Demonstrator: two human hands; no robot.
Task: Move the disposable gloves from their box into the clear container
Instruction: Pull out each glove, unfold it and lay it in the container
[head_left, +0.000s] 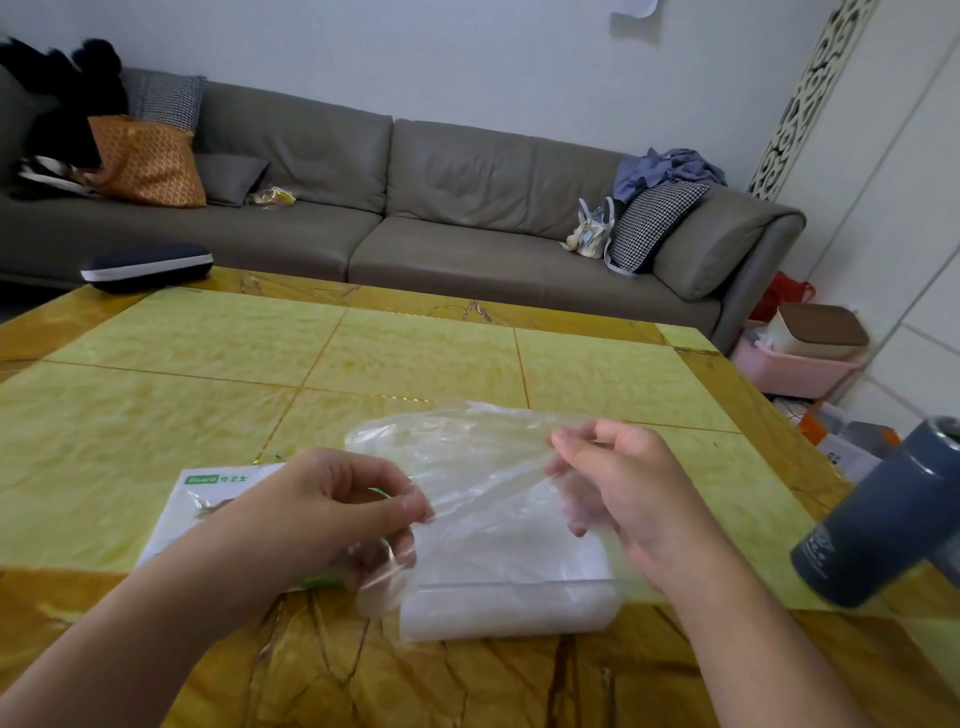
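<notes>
- Hands first, nearest me: my left hand (332, 499) pinches one edge of a thin clear glove (467, 467) between thumb and fingertips, the other fingers curled under crumpled film.
- My right hand (618, 483) has its fingers curled round the glove's opposite edge, so both grips are closed on the same sheet, which hangs stretched between them.
- Directly under the glove, near the front edge of the tabletop (208, 374), stands the clear container (509, 597); pale film shows inside it, though I cannot tell how much.
- Just left of the container, partly hidden by my left wrist, lies the white-and-green box (208, 493), flat on the tabletop.
- At the right edge a dark blue tumbler (883, 525) appears tilted in this wide view.
- At the far left corner of the tabletop lies a dark case (147, 266) with a white band.
- Beyond the tabletop runs a grey sofa (415, 218) with cushions, a small bag (592, 231) and a heap of blue cloth (665, 169).
- On the floor to the far right stands a pink basket (789, 369).
</notes>
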